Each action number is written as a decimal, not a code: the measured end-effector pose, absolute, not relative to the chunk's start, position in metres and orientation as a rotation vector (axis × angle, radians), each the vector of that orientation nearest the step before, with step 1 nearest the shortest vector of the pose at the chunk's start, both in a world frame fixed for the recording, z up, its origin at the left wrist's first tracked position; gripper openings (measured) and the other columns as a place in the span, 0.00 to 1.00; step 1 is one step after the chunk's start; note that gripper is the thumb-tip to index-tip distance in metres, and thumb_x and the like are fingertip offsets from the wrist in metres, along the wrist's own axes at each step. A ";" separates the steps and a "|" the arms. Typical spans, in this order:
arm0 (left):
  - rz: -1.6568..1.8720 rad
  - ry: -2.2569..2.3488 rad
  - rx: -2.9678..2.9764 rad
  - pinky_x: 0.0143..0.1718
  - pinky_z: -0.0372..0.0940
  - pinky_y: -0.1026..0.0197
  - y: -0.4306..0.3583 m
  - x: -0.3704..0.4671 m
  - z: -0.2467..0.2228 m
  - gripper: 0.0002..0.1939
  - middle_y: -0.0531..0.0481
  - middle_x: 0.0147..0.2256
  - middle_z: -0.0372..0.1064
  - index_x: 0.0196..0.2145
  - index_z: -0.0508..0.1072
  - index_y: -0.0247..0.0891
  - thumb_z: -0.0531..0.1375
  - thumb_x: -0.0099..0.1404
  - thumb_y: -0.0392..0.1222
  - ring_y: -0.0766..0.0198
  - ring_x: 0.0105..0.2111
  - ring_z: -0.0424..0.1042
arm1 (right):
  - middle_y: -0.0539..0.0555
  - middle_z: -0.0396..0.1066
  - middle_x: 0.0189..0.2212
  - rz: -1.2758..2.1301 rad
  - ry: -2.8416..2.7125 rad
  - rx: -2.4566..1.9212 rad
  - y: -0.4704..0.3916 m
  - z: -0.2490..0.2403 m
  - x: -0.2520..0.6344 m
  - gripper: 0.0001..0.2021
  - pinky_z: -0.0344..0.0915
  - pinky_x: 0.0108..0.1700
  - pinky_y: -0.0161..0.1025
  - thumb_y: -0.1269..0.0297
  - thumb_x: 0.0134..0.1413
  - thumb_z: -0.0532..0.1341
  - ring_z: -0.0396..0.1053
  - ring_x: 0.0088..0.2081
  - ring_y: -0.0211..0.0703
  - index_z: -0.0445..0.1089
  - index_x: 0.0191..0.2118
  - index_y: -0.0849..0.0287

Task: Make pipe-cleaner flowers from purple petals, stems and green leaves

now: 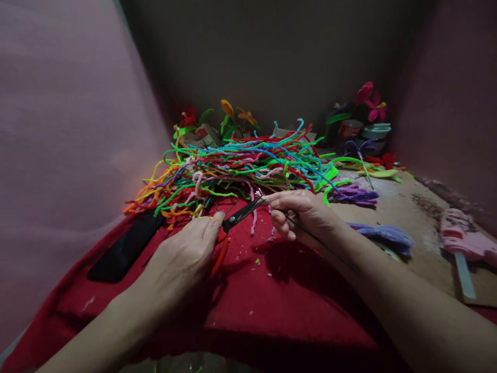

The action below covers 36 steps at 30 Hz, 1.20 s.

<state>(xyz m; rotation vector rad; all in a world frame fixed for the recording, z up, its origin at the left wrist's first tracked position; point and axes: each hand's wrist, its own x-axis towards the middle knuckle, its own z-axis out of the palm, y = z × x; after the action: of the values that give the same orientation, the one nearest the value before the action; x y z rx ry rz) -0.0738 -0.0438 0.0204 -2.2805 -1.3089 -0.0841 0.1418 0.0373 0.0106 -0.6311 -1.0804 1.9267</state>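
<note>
The fingers (286, 200) of the right hand (306, 208) are closing in a pinch on a thin dark stem (310, 234), its tail slanting back along the forearm. In this head view, the left hand (190, 239) is wrapping around the red-handled scissors (237, 216), its thumb lying along the pivot side. The blades are pointing toward small pale tips (259, 192) at the stem's end, just beside the right fingertips; whether they are touching cannot be told. The stem is hanging above the red cloth (248, 303), in front of the heaped pipe cleaners (248, 160).

For neat work, the person would do well to be pinching close behind the pale tips, so that the stem is not bending, while keeping skin clear of the blade line. Small, slow squeezes would suit something this fine. Loose scraps (258, 261) are lying below, and the black smartphone (126, 246) is resting safely apart.
</note>
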 end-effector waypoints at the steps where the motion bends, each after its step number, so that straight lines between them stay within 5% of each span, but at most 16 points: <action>1: -0.081 -1.328 -2.283 0.37 0.68 0.54 -0.043 -0.073 0.020 0.27 0.34 0.40 0.67 0.54 0.57 0.22 0.53 0.55 0.30 0.52 0.40 0.69 | 0.45 0.61 0.13 1.929 -1.084 -0.639 0.037 0.011 0.142 0.09 0.52 0.10 0.26 0.72 0.42 0.58 0.55 0.12 0.29 0.71 0.32 0.65; 17: -0.053 -1.154 -2.248 0.28 0.66 0.58 -0.041 -0.075 0.032 0.22 0.38 0.31 0.68 0.48 0.64 0.21 0.45 0.56 0.23 0.57 0.29 0.68 | 0.45 0.60 0.08 1.900 -1.122 -0.767 0.034 0.022 0.144 0.06 0.50 0.08 0.27 0.74 0.37 0.58 0.53 0.09 0.30 0.69 0.27 0.65; 36: 0.075 -1.255 -2.219 0.26 0.66 0.60 -0.037 -0.074 0.031 0.24 0.38 0.36 0.71 0.47 0.67 0.28 0.44 0.54 0.22 0.56 0.32 0.71 | 0.45 0.61 0.09 1.826 -1.156 -0.812 0.035 0.016 0.142 0.05 0.48 0.08 0.26 0.74 0.36 0.59 0.54 0.09 0.30 0.69 0.25 0.64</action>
<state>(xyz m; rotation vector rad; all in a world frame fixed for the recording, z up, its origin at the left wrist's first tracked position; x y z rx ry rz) -0.0740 -0.0367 0.0305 -2.2191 -1.2548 0.0752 0.1420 0.0345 0.0159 -0.8120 -1.1558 1.8261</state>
